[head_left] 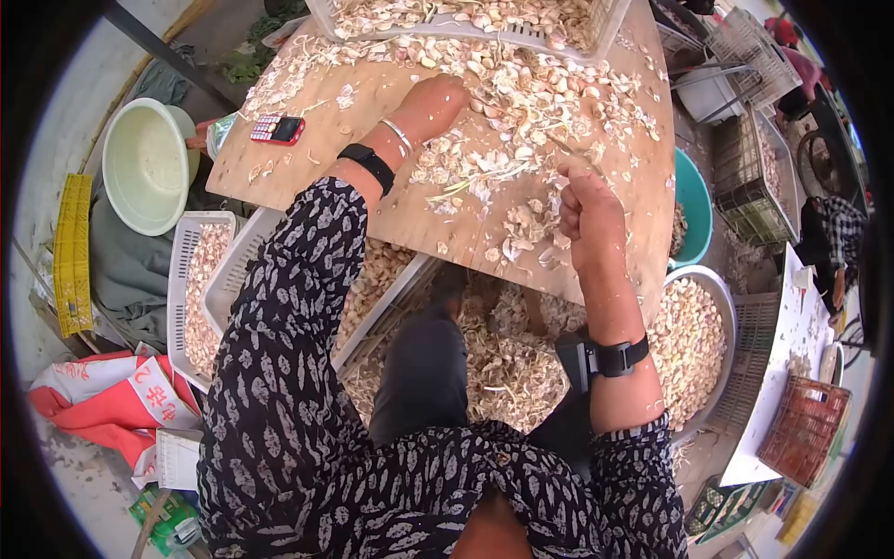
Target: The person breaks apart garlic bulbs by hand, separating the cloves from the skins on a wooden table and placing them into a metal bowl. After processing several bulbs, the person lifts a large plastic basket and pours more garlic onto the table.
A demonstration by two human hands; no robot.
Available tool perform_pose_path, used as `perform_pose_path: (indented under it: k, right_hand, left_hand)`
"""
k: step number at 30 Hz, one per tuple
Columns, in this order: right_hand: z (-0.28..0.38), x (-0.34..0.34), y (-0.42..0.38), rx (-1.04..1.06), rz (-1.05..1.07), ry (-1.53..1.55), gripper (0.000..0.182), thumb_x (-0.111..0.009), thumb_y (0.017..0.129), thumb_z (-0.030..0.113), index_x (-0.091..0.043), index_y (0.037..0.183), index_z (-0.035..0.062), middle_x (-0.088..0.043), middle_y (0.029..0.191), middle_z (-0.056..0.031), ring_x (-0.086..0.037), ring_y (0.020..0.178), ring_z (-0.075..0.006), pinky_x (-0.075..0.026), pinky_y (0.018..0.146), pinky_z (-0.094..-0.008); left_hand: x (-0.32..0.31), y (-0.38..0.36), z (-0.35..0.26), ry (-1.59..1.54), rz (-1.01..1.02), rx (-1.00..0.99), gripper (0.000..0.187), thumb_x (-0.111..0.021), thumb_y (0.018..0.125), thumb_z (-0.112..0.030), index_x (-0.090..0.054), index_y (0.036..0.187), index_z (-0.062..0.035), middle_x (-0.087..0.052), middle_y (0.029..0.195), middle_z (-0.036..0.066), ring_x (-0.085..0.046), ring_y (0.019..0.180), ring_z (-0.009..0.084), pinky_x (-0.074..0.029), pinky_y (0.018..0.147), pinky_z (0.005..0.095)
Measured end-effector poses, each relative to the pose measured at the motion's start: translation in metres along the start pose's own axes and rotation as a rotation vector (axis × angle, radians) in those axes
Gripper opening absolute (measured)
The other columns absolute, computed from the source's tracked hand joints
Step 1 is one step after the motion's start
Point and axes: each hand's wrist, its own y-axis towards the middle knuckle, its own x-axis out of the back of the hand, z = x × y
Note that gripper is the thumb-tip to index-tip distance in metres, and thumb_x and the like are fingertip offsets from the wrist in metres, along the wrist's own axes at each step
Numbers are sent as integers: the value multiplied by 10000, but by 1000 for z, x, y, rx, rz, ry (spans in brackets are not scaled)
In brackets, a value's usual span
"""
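My left hand (436, 104) is back-up over the wooden board, at the edge of a heap of garlic cloves (521, 93) and papery skins. Its fingers curl down out of sight, so what they hold or touch is hidden. Closer to me on the right, my right hand (591, 207) is closed in a pinch. A thin, dull, blade-like tool (562, 145) sticks out from it toward the heap. Loose skins (531, 226) and a few pale green sprouts (466, 184) lie on the board between my hands.
A white crate (521, 37) of cloves stands at the board's far edge. A red phone (277, 129) lies at left. A teal tub (694, 210) and a metal basin (722, 307) sit at right. Crates of cloves and a pale green basin (116, 168) are at left.
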Motion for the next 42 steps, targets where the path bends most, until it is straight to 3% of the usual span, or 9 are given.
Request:
perform_pose_path:
  k: [6, 11, 15, 21, 26, 30, 38, 40, 42]
  right_hand:
    - [-5, 5, -2, 13, 3, 101, 181, -511, 921, 186, -607, 984, 46, -384, 606, 71, -300, 479, -30, -215, 406, -187]
    - [-7, 9, -10, 60, 21, 88, 193, -475, 915, 143, -594, 1019, 34, -422, 643, 56, -355, 527, -42, -262, 432, -191]
    - [-8, -6, -9, 48, 29, 58, 251, -423, 884, 30, -540, 1107, 24, -504, 733, 2, -405, 541, -55, -290, 429, -192]
    - [-2, 1, 6, -70, 40, 135, 202, -424, 926, 93, -522, 1098, 54, -458, 666, 25, -308, 460, -37, -204, 376, -197]
    - [1, 6, 11, -61, 49, 161, 187, -449, 935, 117, -522, 1096, 56, -444, 653, 32, -300, 462, -40, -199, 379, -196]
    - [-4, 5, 5, -70, 46, 176, 194, -449, 934, 110, -520, 1101, 40, -444, 649, 26, -305, 471, -45, -202, 385, -197]
    - [-16, 3, -2, -62, 58, 150, 232, -444, 936, 113, -518, 1138, 28, -454, 668, 15, -328, 490, -56, -226, 401, -200]
    - [-19, 2, 2, -46, 72, 132, 238, -438, 942, 131, -517, 1142, 28, -451, 676, 13, -335, 507, -61, -234, 410, -201]
    - [-20, 1, 3, -60, 70, 161, 240, -438, 943, 135, -516, 1140, 23, -446, 673, 14, -330, 502, -61, -231, 410, -203]
  left_hand:
    - [72, -57, -19, -323, -489, 397, 234, -516, 861, -121, -617, 1052, -31, -639, 920, 145, -610, 837, 288, -478, 779, 329]
    - [125, -199, -43, -339, -267, 608, 205, -563, 851, -159, -642, 995, -36, -623, 904, 136, -617, 789, 255, -485, 733, 348]
    - [108, -158, -42, -328, -247, 592, 206, -624, 821, -135, -651, 1006, -48, -637, 940, 80, -625, 771, 172, -503, 684, 287]
    - [4, 9, -27, -194, -50, 58, 223, -584, 788, -79, -648, 999, -43, -622, 999, 106, -631, 810, 248, -498, 728, 328]
    - [-4, 16, -25, -296, -66, 180, 181, -583, 829, -103, -634, 988, -32, -619, 944, 106, -604, 765, 214, -486, 718, 311]
    - [64, -28, -70, -1238, -265, 397, 151, -564, 902, -124, -586, 995, -7, -619, 931, 58, -568, 767, 104, -473, 692, 240]
    - [272, -114, -255, -1120, -894, -411, 204, -666, 791, 4, -493, 881, -52, -629, 783, 91, -574, 613, 171, -502, 517, 262]
    - [290, -119, -267, -1111, -1069, -850, 218, -671, 756, -31, -511, 619, -85, -609, 646, 1, -562, 543, 135, -486, 471, 257]
    - [311, -147, -293, -1115, -969, -515, 165, -673, 759, -18, -557, 653, -68, -624, 698, 17, -570, 576, 149, -490, 488, 249]
